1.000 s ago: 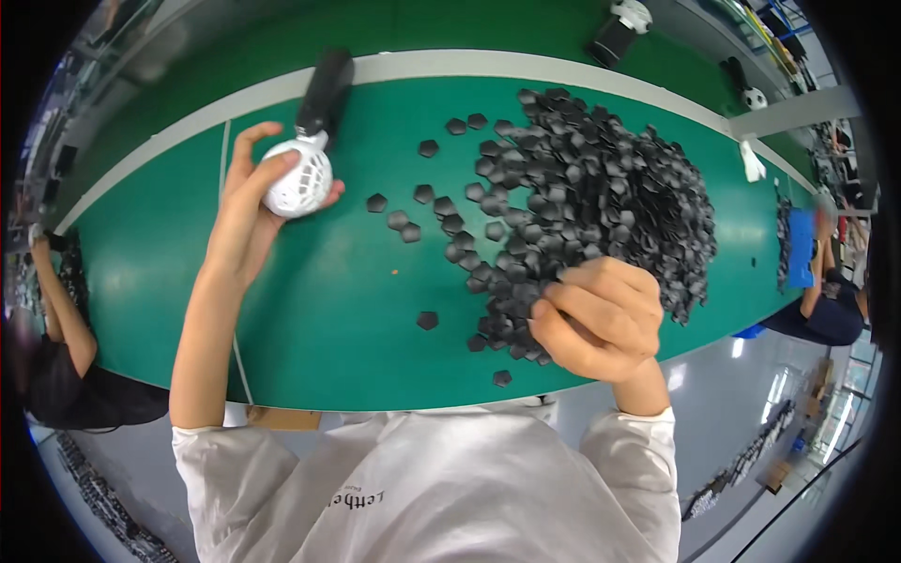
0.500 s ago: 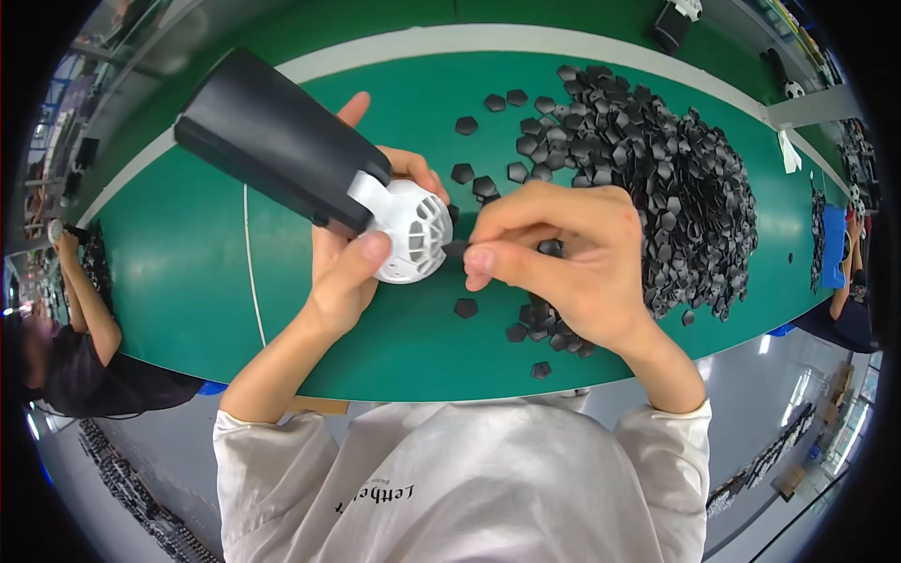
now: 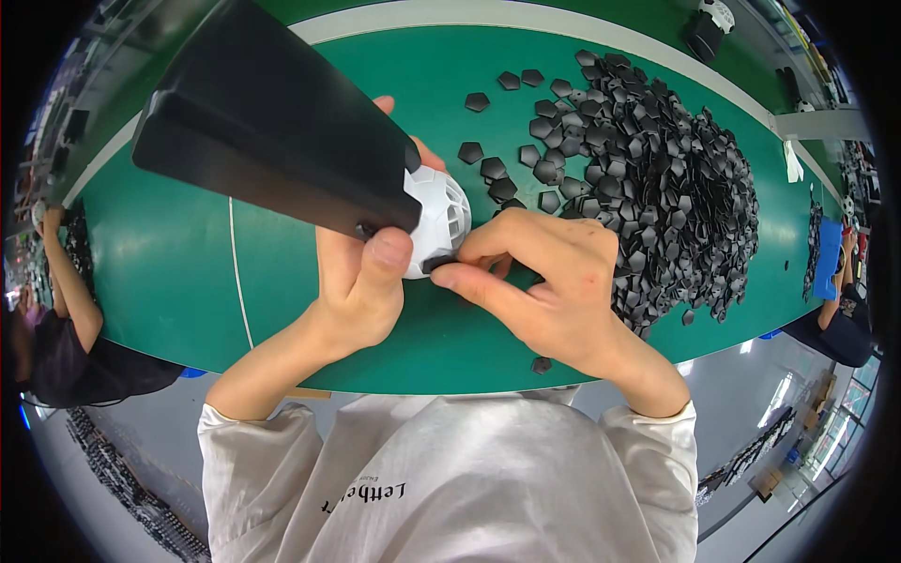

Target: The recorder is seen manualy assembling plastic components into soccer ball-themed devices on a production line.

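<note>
A white openwork ball (image 3: 434, 211) is joined to the end of a long black tapered body (image 3: 272, 122), which slants up to the left. My left hand (image 3: 361, 281) is wrapped around the joint, its thumb on the near side and its other fingers mostly hidden behind. Between thumb and index finger of my right hand (image 3: 558, 281) is a small black pentagon piece (image 3: 438, 264), touching the lower right side of the ball. Whether it sits in an opening cannot be made out.
A large heap of black pentagon pieces (image 3: 676, 188) covers the right of the green table (image 3: 291, 319), with several loose ones (image 3: 477, 102) at its left edge. Another person's arm (image 3: 73, 272) is at far left, and a blue bin (image 3: 828, 258) at far right.
The black body with the ball has tilted and come up closer to the camera. My right hand has brought the pentagon piece from beside the ball against its lower side.
</note>
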`<state>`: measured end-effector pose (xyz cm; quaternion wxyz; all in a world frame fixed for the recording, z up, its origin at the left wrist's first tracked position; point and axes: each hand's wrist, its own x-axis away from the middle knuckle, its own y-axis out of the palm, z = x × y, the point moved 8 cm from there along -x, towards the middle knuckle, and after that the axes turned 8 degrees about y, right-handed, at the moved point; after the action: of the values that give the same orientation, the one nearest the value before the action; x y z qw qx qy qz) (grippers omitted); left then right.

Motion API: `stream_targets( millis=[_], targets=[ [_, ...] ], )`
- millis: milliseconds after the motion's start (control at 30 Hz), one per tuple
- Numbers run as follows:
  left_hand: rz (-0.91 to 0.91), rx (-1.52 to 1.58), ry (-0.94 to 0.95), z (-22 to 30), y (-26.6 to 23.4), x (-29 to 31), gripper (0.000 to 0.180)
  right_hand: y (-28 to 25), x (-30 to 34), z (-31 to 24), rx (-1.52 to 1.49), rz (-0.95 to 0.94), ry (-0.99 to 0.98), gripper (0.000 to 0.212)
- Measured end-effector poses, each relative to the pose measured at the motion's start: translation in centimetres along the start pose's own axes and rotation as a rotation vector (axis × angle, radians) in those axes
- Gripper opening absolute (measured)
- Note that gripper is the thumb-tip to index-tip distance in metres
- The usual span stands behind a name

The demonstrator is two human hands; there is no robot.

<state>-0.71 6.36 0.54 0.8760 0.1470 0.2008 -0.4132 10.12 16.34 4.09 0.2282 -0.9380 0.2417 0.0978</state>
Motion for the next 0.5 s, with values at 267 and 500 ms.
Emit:
stream_targets(
  millis=[267, 500],
  targets=[
    [0.002, 0.005, -0.149, 0.5, 0.9, 1.3, 0.097, 0.0, -0.9, 0.6, -0.012, -0.171, 0.137, 0.032],
    [-0.078, 0.014, -0.247, 0.2, -0.1, -0.8, 0.081, -5.6, -3.0, 2.1, 0.081, -0.098, 0.234, 0.017]
  ],
)
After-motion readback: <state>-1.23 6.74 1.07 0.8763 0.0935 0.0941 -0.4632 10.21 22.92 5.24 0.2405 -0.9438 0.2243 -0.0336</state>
